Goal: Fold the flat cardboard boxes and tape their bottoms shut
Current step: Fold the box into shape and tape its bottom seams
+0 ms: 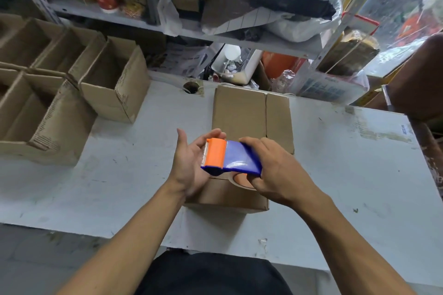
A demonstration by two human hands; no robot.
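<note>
Folded boxes point(112, 84): at least 4 in view, open side up at the counter's point(335, 163) left; light, stiff walls.
Left hand point(191, 160): released, fingers straight, palm beside the dispenser's toothed end.
Tape dispenser point(231, 158): 1, hard smooth plastic; hold by the blue body.
Right hand point(273, 170): grasping the blue body.
Upturned box point(249, 117): 1, centre counter, bottom seam up; thin flaps give under pressure.

Both hands point(230, 165) hold tape dispenser point(231, 159) over box point(242, 112).
</note>
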